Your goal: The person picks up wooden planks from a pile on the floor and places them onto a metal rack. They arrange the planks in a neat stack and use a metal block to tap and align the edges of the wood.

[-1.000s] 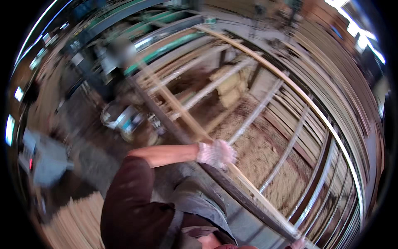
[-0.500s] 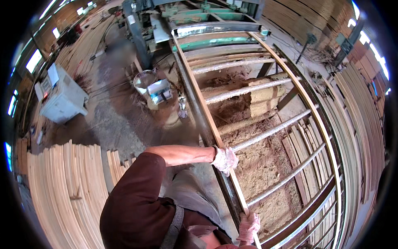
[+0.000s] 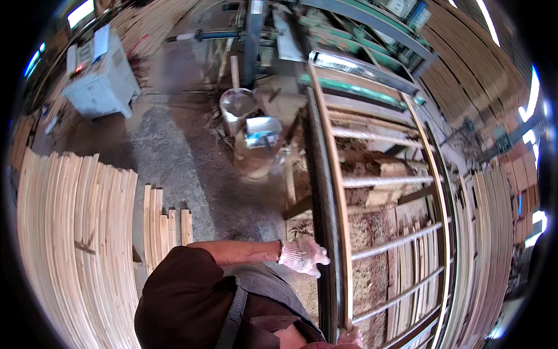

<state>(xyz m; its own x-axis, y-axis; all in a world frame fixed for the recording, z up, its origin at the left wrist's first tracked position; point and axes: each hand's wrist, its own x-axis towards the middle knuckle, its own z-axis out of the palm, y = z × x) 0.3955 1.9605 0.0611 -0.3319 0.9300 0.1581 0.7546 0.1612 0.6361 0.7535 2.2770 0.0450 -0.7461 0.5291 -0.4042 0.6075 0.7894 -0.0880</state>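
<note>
A long thin wooden strip lies along the left side of a metal roller frame. My left hand, in a white knit glove, is off the strip, just left of the frame's dark side rail. Its fingers are apart and hold nothing. At the lower edge my gloved right hand is closed around the strip's near end; only part of that hand shows. A second wooden strip runs along the frame's right side. Metal rollers cross between the two strips.
Stacked boards stand at the left, with shorter pieces beside them. A white cabinet, a bucket and a blue-white box are farther off. More boards lie right of the frame; a green machine stands at its far end.
My left hand has let go of the wooden strip and moved left of the rail. The right hand stays at the strip's near end, now lower in view. The whole view has shifted.
</note>
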